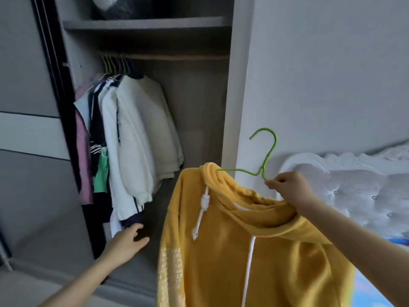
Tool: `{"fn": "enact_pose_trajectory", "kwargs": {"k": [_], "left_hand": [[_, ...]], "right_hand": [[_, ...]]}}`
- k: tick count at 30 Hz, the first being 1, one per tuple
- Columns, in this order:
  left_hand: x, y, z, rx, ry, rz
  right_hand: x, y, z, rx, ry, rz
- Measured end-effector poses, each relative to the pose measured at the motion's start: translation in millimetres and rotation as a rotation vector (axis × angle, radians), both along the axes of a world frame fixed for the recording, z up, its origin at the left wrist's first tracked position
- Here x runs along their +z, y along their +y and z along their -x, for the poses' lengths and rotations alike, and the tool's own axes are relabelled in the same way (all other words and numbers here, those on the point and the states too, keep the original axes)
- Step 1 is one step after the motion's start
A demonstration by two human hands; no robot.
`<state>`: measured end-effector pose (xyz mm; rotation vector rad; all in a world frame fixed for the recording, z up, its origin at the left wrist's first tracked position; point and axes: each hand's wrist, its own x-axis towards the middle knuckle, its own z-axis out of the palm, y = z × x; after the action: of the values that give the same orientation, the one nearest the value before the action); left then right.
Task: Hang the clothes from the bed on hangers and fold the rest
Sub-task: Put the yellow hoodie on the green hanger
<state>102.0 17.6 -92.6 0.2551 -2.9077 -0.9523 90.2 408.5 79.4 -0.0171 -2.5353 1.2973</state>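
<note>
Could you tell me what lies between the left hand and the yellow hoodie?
Nothing: the head view shows only bare wardrobe floor between the left hand and the yellow hoodie on its green hanger.

Hoodie: mustard yellow, with white drawstrings and a column of pale print down the sleeve. Hanger: bright green. Hung jackets: cream white. Adjacent top: black with white script and a green patch. Outermost garment: pink. Wardrobe: grey. Headboard: white.
</note>
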Motion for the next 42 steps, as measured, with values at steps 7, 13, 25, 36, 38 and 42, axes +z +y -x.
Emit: {"fn": "enact_pose_trajectory", "kwargs": {"k": [7, 13, 25, 36, 38, 42], "left_hand": [[25, -92, 9, -0.004, 0.064, -0.057], [30, -111, 23, 0.009, 0.163, -0.112], [77, -166, 132, 0.135, 0.297, -0.066], [179, -202, 275, 0.366, 0.598, 0.299], [197, -215, 296, 0.413, 0.607, 0.39], [233, -252, 330, 0.522, 0.768, 0.433]], "right_hand": [[-1, -81, 23, -0.103, -0.293, 0.508], [2, -136, 54, 0.029, -0.454, 0.689], [38, -228, 194, 0.281, -0.423, 0.979], [103, -292, 319, 0.536, -0.059, 1.006], [117, -307, 342, 0.564, -0.042, 1.0], [148, -339, 388, 0.573, -0.013, 0.973]]}}
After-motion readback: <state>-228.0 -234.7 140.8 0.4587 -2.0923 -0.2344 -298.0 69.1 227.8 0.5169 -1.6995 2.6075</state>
